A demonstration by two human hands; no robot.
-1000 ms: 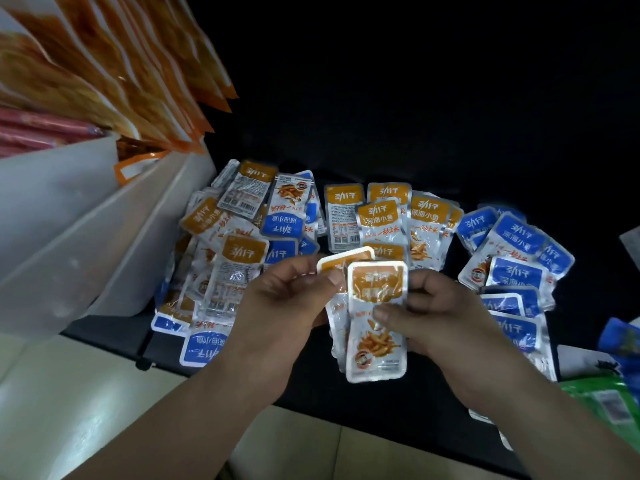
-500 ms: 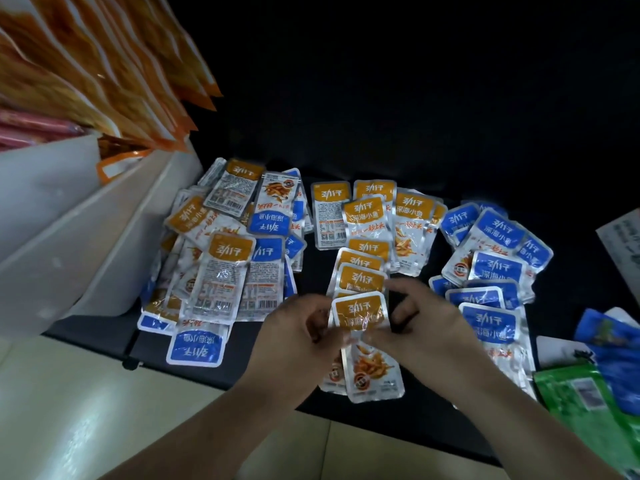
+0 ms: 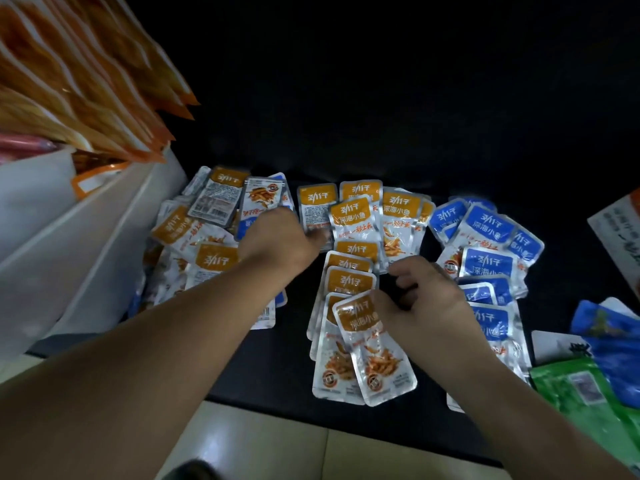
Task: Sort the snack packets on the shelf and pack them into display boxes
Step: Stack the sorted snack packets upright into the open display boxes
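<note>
Small silver snack packets lie on a black shelf [image 3: 273, 372]. A mixed orange and blue pile [image 3: 214, 202] sits at the left, an overlapping row of orange packets [image 3: 351, 282] runs down the middle, and a blue pile [image 3: 491, 268] lies to the right. My left hand [image 3: 277, 237] reaches onto the mixed pile, its fingers hidden behind its back. My right hand [image 3: 426, 299] pinches the upper corner of the front orange packet [image 3: 377, 362], which lies tilted on the near end of the row.
A white display box [image 3: 86, 237] stands at the left, with large orange bags [image 3: 86, 81] hanging above it. Green packets [image 3: 581, 386] and a blue bag [image 3: 616, 348] lie at the right. The shelf's front edge meets pale floor tiles [image 3: 263, 441].
Both hands lowered the orange packet onto the near end of the middle row. My left hand then let go and moved up and left onto the mixed pile.
</note>
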